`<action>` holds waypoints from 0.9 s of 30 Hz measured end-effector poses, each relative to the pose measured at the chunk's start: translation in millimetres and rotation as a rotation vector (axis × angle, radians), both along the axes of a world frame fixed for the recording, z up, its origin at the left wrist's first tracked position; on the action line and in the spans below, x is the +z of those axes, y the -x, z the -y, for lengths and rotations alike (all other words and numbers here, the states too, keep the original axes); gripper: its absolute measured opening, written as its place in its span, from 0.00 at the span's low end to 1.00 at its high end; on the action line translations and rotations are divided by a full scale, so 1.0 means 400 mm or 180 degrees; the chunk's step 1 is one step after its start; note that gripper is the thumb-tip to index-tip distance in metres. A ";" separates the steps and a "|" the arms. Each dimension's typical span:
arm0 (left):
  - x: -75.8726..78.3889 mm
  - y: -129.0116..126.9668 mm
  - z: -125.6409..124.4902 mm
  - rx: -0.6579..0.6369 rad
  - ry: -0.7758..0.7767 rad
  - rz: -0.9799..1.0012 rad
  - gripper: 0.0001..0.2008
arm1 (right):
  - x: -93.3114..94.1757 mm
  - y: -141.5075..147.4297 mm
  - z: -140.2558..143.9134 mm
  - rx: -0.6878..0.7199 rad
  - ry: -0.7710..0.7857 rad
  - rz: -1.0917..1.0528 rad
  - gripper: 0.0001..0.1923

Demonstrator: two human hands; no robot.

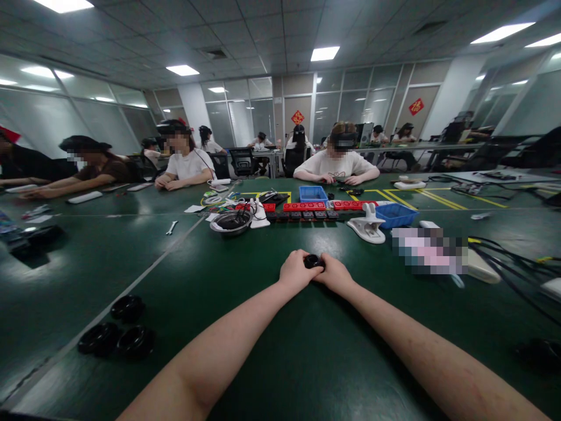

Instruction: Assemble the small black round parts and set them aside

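Both of my arms reach forward over the green table, and my hands meet around one small, round, glossy black part [314,261] with a ring-like top. My left hand [293,271] closes on it from the left, and my right hand [335,273] from the right, thumbs at the near side. Most of the part's sides are hidden by fingers. At the left lie three similar black ring-shaped parts: one behind [127,307], one at the left [98,339] and one nearer [135,341].
Beyond my hands stand a metal bowl [231,223], red power strips [303,206], a white clamp-like stand [369,224] and a blue bin [397,216]. A wrench [172,227] lies left. Black cables [508,280] run along the right. A co-worker [337,161] sits opposite.
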State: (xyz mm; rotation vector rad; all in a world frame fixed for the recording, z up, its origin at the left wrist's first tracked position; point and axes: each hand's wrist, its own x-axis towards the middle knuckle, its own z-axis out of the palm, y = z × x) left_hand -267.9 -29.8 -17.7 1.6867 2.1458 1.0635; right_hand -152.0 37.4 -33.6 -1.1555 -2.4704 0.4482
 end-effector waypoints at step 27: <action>0.006 0.050 0.007 -0.1245 -0.0111 0.0071 0.18 | 0.063 -0.055 -0.025 0.1111 0.1305 -0.0820 0.26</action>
